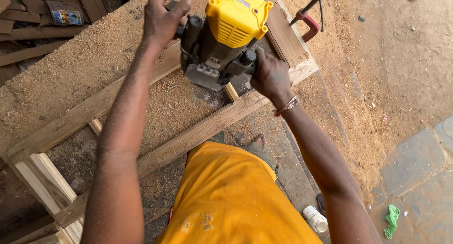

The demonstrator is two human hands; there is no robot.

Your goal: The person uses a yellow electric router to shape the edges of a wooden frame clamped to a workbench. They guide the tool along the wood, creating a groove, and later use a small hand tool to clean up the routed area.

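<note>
We see a router (pixel 226 34) of glossy yellow plastic with a matt dark body, a rough unfinished wooden frame (pixel 198 130), a bench (pixel 80 64) under gritty sawdust, and a painted metal clamp (pixel 309 22).

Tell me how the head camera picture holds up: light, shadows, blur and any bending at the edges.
Head view: soft, even daylight, no hard shadows and no glare, even on the yellow router. Focus is sharp on the left hand, the right hand and the wooden frame. The wide lens stretches both forearms toward the lower corners. The sawdust grain reads clearly, with no motion blur.
</note>
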